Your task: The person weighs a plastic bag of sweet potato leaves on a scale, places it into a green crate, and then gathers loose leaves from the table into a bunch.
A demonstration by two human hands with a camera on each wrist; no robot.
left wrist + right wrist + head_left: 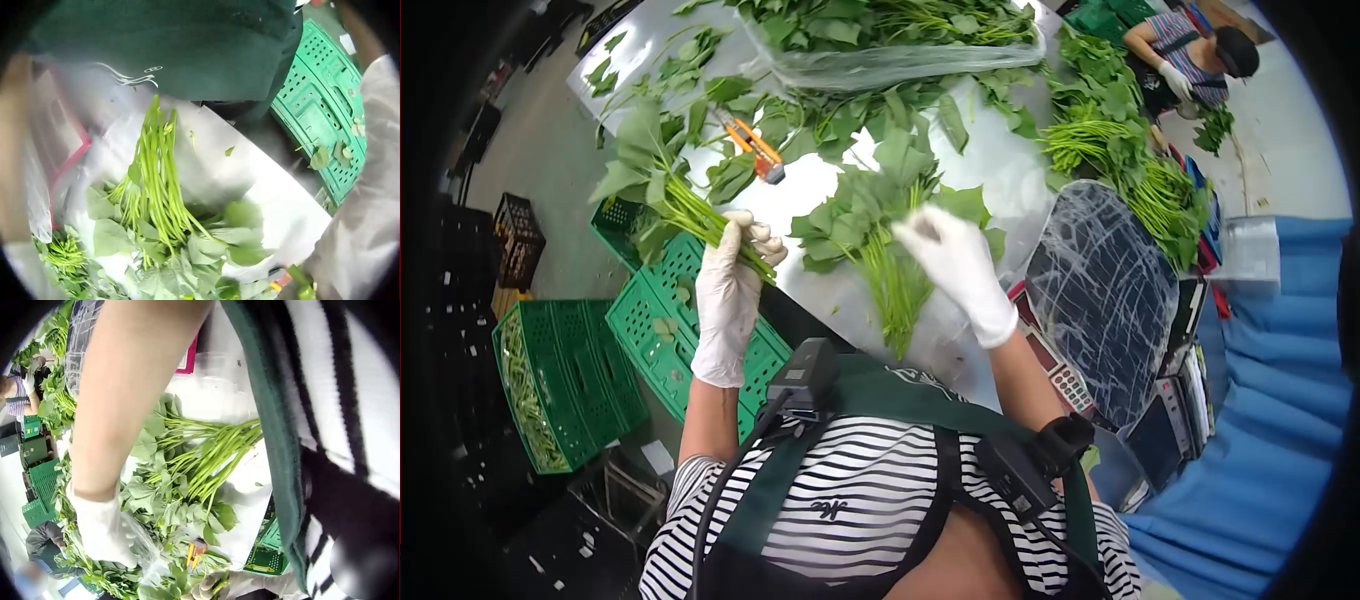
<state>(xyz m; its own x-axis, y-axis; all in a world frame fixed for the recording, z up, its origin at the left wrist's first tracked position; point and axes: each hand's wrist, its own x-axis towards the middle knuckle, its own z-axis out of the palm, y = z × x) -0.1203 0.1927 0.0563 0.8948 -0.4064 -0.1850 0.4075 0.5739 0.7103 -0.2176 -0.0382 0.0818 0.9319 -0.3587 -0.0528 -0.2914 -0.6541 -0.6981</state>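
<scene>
Leafy bunch (893, 295): on the table (1008, 180), stems towards the apron (870, 385).
Left hand (732, 295): fingers curled round another bunch (685, 207).
Right hand (958, 262): by the first — whether fingers pinch anything, cannot tell.

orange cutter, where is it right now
In the head view, the orange cutter lies left of centre on the shiny table, among loose leaves, just beyond the left hand.

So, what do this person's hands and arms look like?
Left hand and right hand wear white, wrist-length gloves; I can make out no markings. The short sleeves are striped black and white. A black device sits beside the right forearm.
</scene>
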